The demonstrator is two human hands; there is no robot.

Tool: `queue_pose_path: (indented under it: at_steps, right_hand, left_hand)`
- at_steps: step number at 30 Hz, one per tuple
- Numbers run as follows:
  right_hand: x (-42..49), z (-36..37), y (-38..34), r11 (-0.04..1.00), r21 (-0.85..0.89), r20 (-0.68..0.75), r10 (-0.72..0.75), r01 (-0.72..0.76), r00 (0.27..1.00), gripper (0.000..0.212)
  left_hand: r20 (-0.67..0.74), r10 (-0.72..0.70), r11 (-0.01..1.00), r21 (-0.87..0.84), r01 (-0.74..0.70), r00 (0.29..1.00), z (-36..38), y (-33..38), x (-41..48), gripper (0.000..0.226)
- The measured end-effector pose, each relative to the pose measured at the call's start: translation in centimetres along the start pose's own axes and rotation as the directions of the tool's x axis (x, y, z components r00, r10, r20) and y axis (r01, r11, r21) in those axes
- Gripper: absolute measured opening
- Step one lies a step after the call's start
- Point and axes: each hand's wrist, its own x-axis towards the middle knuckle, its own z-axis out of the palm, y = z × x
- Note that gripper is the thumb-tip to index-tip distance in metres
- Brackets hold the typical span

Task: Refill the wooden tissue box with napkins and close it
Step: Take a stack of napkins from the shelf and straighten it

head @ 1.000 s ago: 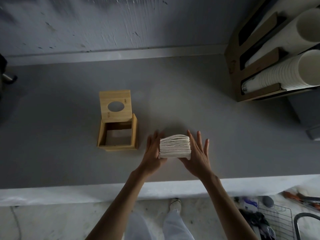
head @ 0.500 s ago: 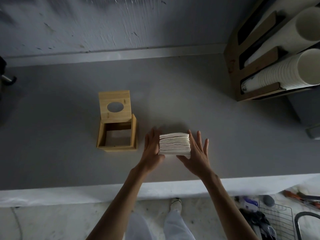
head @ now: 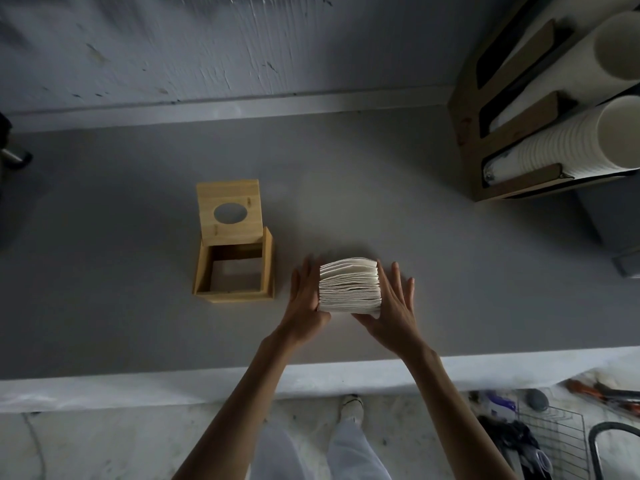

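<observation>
A thick stack of white napkins point(head: 349, 286) sits in the middle of the grey counter point(head: 450, 271), pressed between my two flat palms. My left hand point(head: 306, 299) is against its left side, my right hand point(head: 394, 303) against its right side, fingers straight. To the left stands the wooden tissue box point(head: 266, 271), open and with nothing inside. Its lid point(head: 229, 213), with an oval hole, is tipped up at the far side of the box.
A brown cup dispenser point(head: 512, 133) with rows of white paper cups point(head: 571, 147) stands at the back right. The counter's white front edge point(head: 138, 386) runs below my wrists. A wire basket point(head: 554, 434) and tools lie on the floor at lower right.
The stack between my palms has edged slightly away from me on the counter. The box and its lid have not moved.
</observation>
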Motion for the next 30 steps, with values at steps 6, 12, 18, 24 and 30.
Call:
queue_pose_path:
  at_steps: [6, 12, 18, 24, 30]
  right_hand:
    - [-0.2, -0.7, 0.2, 0.987, 0.158, -0.082, 0.007, 0.006, 0.997, 0.076]
    - [0.0, -1.8, 1.0, 0.954, 0.296, -0.090, -0.014, 0.040, 0.996, 0.064]
    - [0.4, -2.1, 0.5, 0.929, 0.366, -0.082, 0.085, -0.049, 0.993, 0.055]
    - [0.0, -0.6, -1.6, 0.921, 0.372, -0.106, 0.169, -0.118, 0.980, 0.056]
    - [-0.1, 0.1, -2.3, 0.911, 0.394, -0.143, 0.189, -0.119, 0.971, 0.057]
  left_hand:
    - [0.051, -0.008, 0.999, -0.036, 0.010, 0.999, -0.4, -0.9, -0.4, 0.080]
    - [0.004, 0.027, 0.995, -0.099, -0.026, 1.000, -1.4, -1.7, -0.7, 0.062]
    - [0.003, -0.019, 0.981, -0.195, 0.019, 1.000, -1.1, -1.3, -0.5, 0.051]
    - [-0.010, -0.029, 0.969, -0.246, 0.026, 1.000, 0.3, 0.2, -0.1, 0.050]
    - [-0.046, -0.027, 0.946, -0.325, 0.011, 0.999, 1.2, 0.7, 0.1, 0.057]
